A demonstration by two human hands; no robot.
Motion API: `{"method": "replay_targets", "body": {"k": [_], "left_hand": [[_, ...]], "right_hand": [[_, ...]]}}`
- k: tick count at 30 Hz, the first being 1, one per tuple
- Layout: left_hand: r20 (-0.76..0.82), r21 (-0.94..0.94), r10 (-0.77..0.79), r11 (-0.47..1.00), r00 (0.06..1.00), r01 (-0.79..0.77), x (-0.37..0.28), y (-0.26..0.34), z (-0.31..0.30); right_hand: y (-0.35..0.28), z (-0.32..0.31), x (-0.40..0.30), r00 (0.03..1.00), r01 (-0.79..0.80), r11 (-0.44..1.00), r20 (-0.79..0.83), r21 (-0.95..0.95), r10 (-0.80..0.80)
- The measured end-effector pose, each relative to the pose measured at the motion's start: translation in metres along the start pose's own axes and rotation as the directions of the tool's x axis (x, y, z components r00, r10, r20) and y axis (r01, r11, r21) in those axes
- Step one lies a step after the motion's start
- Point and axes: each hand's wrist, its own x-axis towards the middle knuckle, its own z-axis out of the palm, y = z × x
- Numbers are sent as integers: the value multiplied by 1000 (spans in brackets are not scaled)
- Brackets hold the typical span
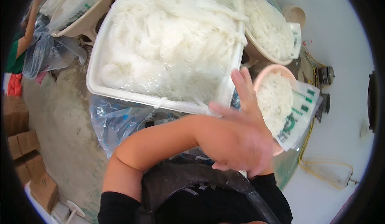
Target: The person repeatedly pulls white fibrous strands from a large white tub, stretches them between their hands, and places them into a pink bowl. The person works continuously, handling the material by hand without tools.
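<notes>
My right hand (248,96) is raised over the near right corner of a white plastic tub (126,96), its fingers apart and nothing in them. Blurred by motion, my left hand (237,147) crosses in front of my right forearm; its fingers are partly hidden, and whether it touches the forearm is unclear. Fine wet white strands (168,34) fill the tub, heaped at the far side, with clear liquid showing near the front right. Some strands hang over the tub's rim. To the right of my right hand stands a pink basin (258,79) with a white stringy mass (275,100).
Printed plastic bags (300,112) lie against the pink basin. Beyond it stands a beige basin (255,46) of white strands. Another basin (90,19) is at upper left, near a person's arm (28,28). Cardboard boxes (43,191) line the left; a yellow cable (306,139) runs right.
</notes>
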Motion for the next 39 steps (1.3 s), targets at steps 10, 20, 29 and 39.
{"method": "replay_targets", "body": {"k": [10, 20, 29, 39], "left_hand": [[-857, 455, 474, 880, -202, 135, -26, -7, -15], [-662, 745, 583, 444, 471, 499, 2, -37, -7], [-829, -285, -205, 955, 520, -79, -12, 25, 17], [-557, 780, -22, 328, 830, 533, -39, 64, 15]], "right_hand": [[-5, 29, 25, 714, 145, 608, -508, 780, 481], [-7, 13, 24, 664, -108, 924, -665, 366, 342], [-15, -2, 13, 803, -219, 970, -544, 109, 243], [-37, -13, 8, 989, -47, 994, -148, -102, 32]]}}
